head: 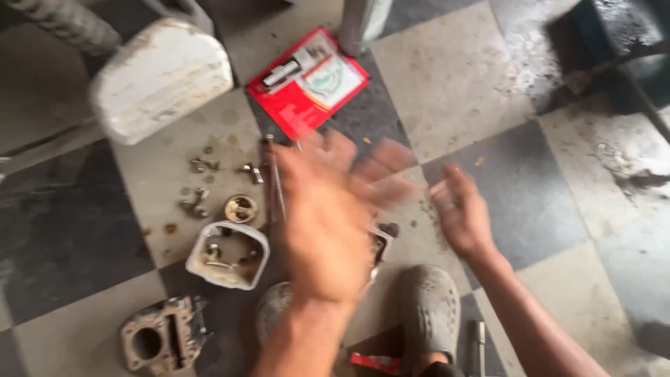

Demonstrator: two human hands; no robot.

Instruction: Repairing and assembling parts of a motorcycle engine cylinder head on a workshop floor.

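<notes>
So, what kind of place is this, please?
Probably a small repair workshop, with work done on the floor: a metal engine part, a bowl-shaped housing and loose screws lie on grimy checkered tiles.

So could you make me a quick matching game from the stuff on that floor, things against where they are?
Things:
1. red packet
2. metal block
3. white bowl
4. grey shoe

Places:
A. bottom left corner of the view
B. top, beyond the left hand
C. bottom, below the right hand
D. left of the left hand, holding small parts

Pairs: 1-B, 2-A, 3-D, 4-C
</notes>
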